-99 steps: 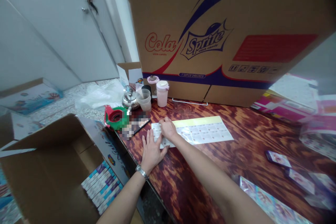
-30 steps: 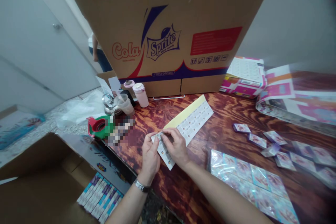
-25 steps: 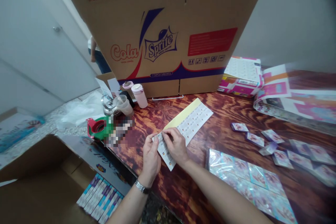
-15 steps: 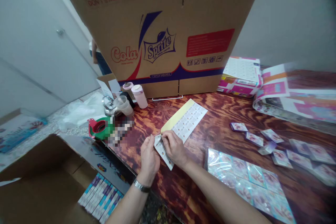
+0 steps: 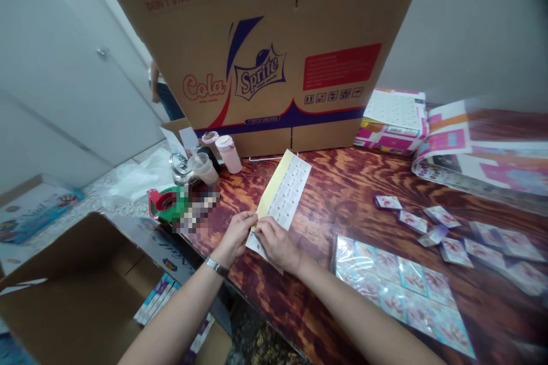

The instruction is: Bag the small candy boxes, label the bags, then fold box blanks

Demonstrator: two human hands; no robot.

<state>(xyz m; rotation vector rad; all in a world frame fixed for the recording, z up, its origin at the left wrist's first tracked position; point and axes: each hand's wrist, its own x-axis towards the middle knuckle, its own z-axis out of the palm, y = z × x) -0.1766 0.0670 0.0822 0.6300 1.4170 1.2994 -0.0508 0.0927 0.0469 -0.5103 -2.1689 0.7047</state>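
Observation:
A long sticker sheet [image 5: 287, 185], white with printed labels and a yellow strip along its left side, lies slanted over the wood-patterned table. My left hand [image 5: 238, 232], with a metal watch on the wrist, pinches the sheet's left edge near its lower end. Right beside it, my right hand [image 5: 276, 242] has its fingers closed on the sheet's lower part. The fingertips of both hands nearly meet. To the right is a plastic-wrapped pack of small boxes [image 5: 398, 285], and beyond it several small loose boxes [image 5: 454, 252].
A large carton [image 5: 257, 57] stands at the back. Bottles [image 5: 229, 154], a cup [image 5: 205, 168] and a red-green tape dispenser [image 5: 165, 204] sit at the left. An open box [image 5: 64, 296] is at lower left, printed sheets [image 5: 483, 154] at right. A person [image 5: 165, 94] is partly visible behind.
The sheet's folded-up lower end now lies flatter, and the sheet has shifted left and turned more upright. My left hand has moved slightly up and left; my right hand has moved left.

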